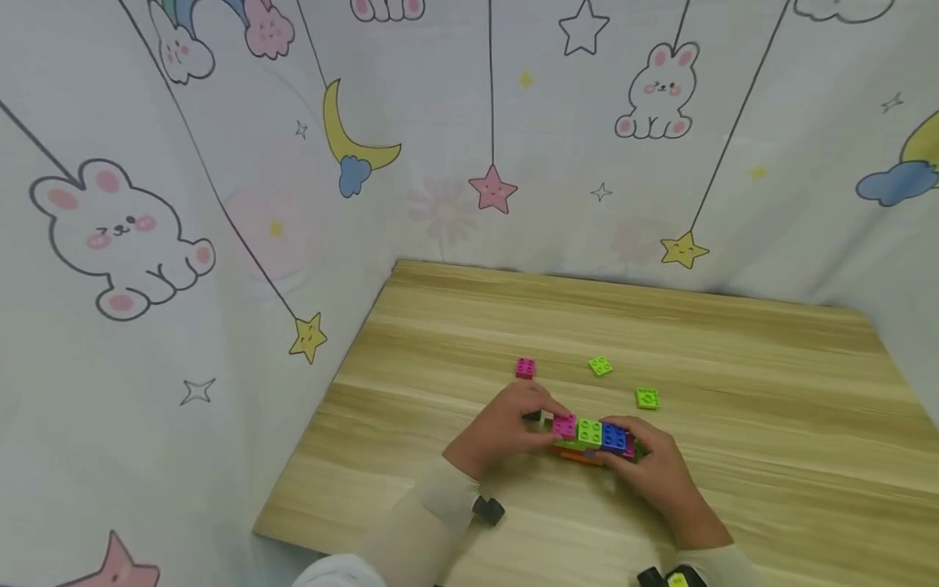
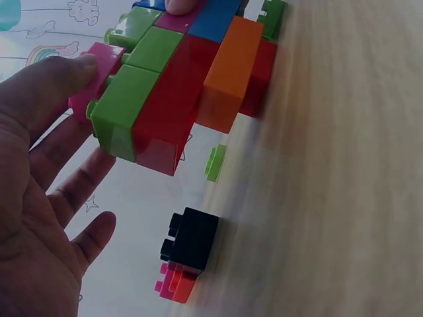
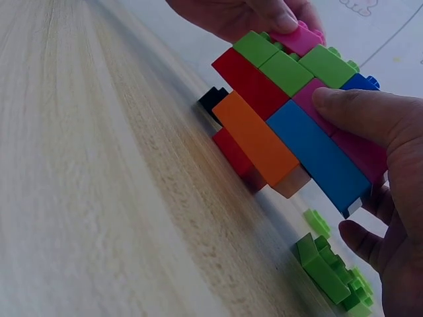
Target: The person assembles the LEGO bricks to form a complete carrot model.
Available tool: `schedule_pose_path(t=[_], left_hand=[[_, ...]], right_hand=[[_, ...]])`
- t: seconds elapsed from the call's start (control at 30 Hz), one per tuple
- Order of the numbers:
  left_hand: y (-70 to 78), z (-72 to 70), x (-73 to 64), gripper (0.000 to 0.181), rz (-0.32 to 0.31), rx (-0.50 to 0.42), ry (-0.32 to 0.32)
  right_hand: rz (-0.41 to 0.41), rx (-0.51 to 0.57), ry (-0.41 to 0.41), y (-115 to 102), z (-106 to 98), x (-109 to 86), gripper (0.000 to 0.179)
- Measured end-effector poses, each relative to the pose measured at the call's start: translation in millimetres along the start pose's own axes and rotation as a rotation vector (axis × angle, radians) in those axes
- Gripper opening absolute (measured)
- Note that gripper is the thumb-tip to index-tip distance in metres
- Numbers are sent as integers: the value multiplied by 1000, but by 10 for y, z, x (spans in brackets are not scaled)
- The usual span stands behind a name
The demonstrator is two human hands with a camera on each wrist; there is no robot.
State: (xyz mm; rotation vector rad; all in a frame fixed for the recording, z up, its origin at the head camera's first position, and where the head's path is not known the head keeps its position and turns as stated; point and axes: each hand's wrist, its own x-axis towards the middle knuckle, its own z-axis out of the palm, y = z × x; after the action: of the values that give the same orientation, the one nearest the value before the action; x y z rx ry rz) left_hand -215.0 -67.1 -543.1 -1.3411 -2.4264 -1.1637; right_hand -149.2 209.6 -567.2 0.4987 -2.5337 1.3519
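A stepped wall of toy building bricks (image 3: 254,135) in red, orange, blue, magenta and green stands on the wooden table, between the two hands. My left hand (image 1: 506,428) pinches a pink brick (image 2: 96,72) between thumb and finger, right at the studs of the green bricks (image 2: 125,99) along the top. Its other fingers are spread out, away from the wall. At the other end, my right hand (image 1: 653,465) grips the wall, thumb across a magenta brick (image 3: 310,102) and fingers behind, partly hidden. Next to the pink one, a green brick (image 1: 589,432) and a blue brick (image 1: 614,437) top the wall.
Behind the hands lie a loose magenta brick (image 1: 525,368) and two flat light-green bricks, one farther back (image 1: 600,365), one nearer (image 1: 648,398). A black brick (image 2: 192,241) stands near the left hand, green bricks (image 3: 324,267) near the right. Printed fabric (image 1: 440,122) borders the table.
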Motion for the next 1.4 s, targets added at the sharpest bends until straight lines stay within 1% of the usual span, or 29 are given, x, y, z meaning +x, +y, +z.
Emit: schedule_pose_path(t=[0.1, 0.27, 0.43, 0.5, 0.57, 0.7, 0.8, 0.9, 1.0, 1.17, 1.23, 1.4], left_hand=[[13, 25, -4, 31, -8, 7, -9], [51, 18, 4, 31, -1, 37, -15], [106, -10, 24, 29, -27, 51, -47], [133, -23, 30, 29, -46, 38, -58], [153, -31, 35, 29, -61, 5, -65], [165, -25, 35, 27, -99, -65, -72], [160, -13, 27, 26, -114, -85, -73], [145, 5, 16, 26, -107, -82, -67], [92, 51, -7, 26, -88, -64, -52], [27, 106, -61, 28, -70, -86, -24], [29, 107, -76, 29, -70, -100, -17], [48, 94, -53, 26, -39, -73, -10]], right_hand=[[-7, -2, 3, -12, 3, -5, 53], [-8, -5, 8, -23, 3, -9, 52], [-9, 0, 7, -11, 3, -15, 51], [-13, 2, 6, -12, 2, -16, 51], [-13, 0, 6, -18, 1, -18, 50], [-7, -11, 3, -38, 0, -20, 50], [2, -17, -1, -56, -3, -22, 49], [10, -22, -1, -63, -7, -23, 48], [7, -25, 5, -53, -3, -24, 48], [-13, -16, 7, -18, 21, -33, 48], [-18, -16, 3, -10, 30, -34, 49], [-3, -25, 12, -15, 18, -21, 50]])
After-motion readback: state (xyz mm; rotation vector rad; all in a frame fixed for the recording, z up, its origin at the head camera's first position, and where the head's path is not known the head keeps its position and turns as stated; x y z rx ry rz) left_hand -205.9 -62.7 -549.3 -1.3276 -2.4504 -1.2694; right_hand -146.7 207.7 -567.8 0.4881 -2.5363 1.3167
